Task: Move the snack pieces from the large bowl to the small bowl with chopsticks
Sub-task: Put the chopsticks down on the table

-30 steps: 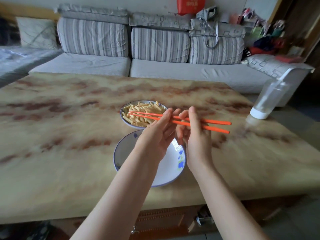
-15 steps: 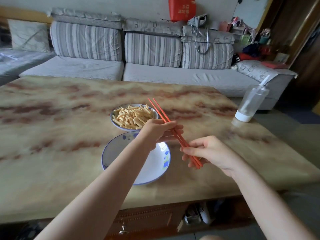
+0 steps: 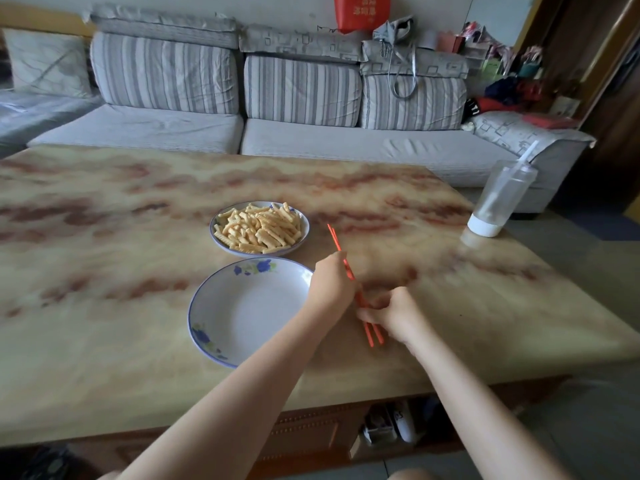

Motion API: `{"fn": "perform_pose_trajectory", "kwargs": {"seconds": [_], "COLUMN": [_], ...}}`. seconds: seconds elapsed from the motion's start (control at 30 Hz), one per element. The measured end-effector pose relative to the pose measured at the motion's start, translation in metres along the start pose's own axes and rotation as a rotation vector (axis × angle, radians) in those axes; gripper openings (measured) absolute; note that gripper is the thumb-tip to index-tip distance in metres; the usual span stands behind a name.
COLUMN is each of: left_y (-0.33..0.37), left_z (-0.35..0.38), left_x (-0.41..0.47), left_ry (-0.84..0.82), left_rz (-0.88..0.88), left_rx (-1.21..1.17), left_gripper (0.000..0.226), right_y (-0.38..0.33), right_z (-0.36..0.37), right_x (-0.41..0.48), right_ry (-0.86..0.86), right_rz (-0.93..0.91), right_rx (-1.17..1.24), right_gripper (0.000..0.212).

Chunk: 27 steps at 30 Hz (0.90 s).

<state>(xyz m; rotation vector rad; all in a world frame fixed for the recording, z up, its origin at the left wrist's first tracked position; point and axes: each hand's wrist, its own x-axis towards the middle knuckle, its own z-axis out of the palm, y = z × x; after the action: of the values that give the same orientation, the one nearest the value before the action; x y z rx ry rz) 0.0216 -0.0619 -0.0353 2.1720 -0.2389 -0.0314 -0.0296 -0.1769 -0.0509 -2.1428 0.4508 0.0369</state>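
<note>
— Where are the snack pieces (image 3: 258, 227)?

— Heaped in a blue-rimmed snack bowl (image 3: 256, 253), pale yellow ridged sticks, about mid-table. I'll place everything else from that bowl.

— And the second bowl?

— The empty bowl (image 3: 249, 313) sits just nearer the person than the snack bowl, their rims almost meeting. It is white with blue flowers on its rim and looks the wider of the two.

— The chopsticks?

— The orange chopsticks (image 3: 334, 238) are to the right of the snack bowl and a little nearer the person, held as a pair off the table. Their tips point up and away, close to the snack bowl's right rim but not touching it.

— The hands?

— Both grasp them. The left hand (image 3: 329, 287) is curled round the middle of the pair, its back to the camera. The right hand (image 3: 394, 313) pinches them lower down, the blunt ends poking out beneath it (exactly how its fingers lie, I can't tell).

— What else is there?

— A marble-patterned table (image 3: 104, 237) carries it all. Far right of the snack bowl, at the table's edge, stands a clear cup (image 3: 500, 199) with a white base and a straw. Behind the snack bowl runs a grey striped sofa (image 3: 311, 143).

— Any writing?

— A red bag (image 3: 362, 10) beyond the sofa bears white characters, too blurred to read.
</note>
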Motion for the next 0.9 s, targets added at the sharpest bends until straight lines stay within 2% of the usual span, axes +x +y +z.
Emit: {"fn": "perform_pose_trajectory", "kwargs": {"seconds": [0.13,0.23,0.33,0.53,0.67,0.9], "left_y": [0.001,0.0,-0.004,-0.005,-0.005,-0.01], "left_z": [0.006,0.01,0.012,0.008,0.006,0.0], "left_x": [0.004,0.005,0.005,0.007,0.009,0.009], "left_ry": [-0.083,-0.13,-0.135,-0.148,-0.183,-0.153], "left_rz": [0.028,0.061,0.084,0.149,0.177,0.198], "left_rx": [0.23,0.355,0.386,0.414,0.426,0.383], "left_gripper": [0.029,0.025,0.027,0.02,0.026,0.051], "right_y": [0.008,0.008,0.01,0.012,0.012,0.013], "right_z": [0.009,0.01,0.009,0.005,0.002,-0.003], "right_x": [0.011,0.008,0.005,0.004,0.002,-0.002], "right_ry": [0.008,0.065,0.105,0.126,0.128,0.094], "right_rz": [-0.048,-0.036,-0.057,-0.086,-0.09,-0.092], "right_rx": [0.003,0.028,0.02,-0.078,-0.085,-0.008], "right_gripper": [0.026,0.027,0.041,0.044,0.048,0.051]}}
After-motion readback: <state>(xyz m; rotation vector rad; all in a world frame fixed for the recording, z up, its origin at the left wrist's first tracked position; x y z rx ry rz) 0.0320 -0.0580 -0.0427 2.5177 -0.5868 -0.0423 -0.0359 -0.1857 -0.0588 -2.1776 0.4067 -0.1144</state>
